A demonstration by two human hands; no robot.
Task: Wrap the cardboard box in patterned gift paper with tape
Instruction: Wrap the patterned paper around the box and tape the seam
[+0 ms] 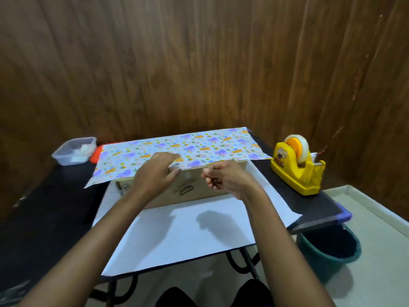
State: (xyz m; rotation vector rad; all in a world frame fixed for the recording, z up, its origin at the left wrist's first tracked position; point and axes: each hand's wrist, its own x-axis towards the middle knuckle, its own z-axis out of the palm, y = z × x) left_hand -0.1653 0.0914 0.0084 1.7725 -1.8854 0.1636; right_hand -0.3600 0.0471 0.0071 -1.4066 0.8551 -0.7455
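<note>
The box (188,191) stood at the middle of the frame on a black surface (44,218), its brown front face turned toward the viewer. The paper (177,147) lay over its top with the patterned side up, reaching past the box toward the left and right of the frame. Its white underside ran down beneath the box and spread toward the bottom of the frame, over the near edge of the surface. The left hand (155,171) rested on the paper at the box's top front edge, with fingers fairly straight on the pattern and the thumb just below the edge. It pressed the paper down rather than gripping it. The right hand (221,178) hung just beside it in front of the box face, its fingers curled inward. It was blurred, so whether it pinched anything could not be told. A yellow tape dispenser (298,171) sat at the right of the frame, apart from the box. A clear tub (74,150) stood at the left, with an orange thing (95,155) just beside it, partly under the paper. A green bucket (329,251) stood on the floor at lower right.
</note>
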